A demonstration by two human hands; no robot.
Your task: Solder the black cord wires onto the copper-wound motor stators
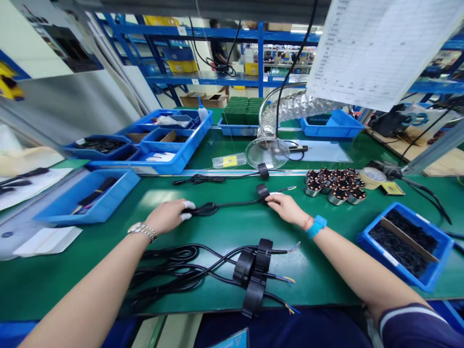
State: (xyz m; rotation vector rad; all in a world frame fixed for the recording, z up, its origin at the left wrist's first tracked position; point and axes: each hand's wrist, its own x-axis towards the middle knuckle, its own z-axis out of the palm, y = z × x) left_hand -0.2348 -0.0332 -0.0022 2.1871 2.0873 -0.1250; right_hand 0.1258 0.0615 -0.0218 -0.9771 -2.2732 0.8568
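My left hand, white covers on its fingertips, is closed around the bundled part of a black cable. Toward the cable's other end, my right hand pinches a black plastic ring threaded on it. Bare coloured wire ends stick out beyond that ring. A similar cable with its own ring lies just behind. In front of my hands lie several more bundled cables, with black rings near their stripped ends.
Several copper-wound stators stand right of my right hand, near a tape roll. A divided blue bin of black parts is at right. Blue trays line the left. A clear extraction hood hangs low at the back.
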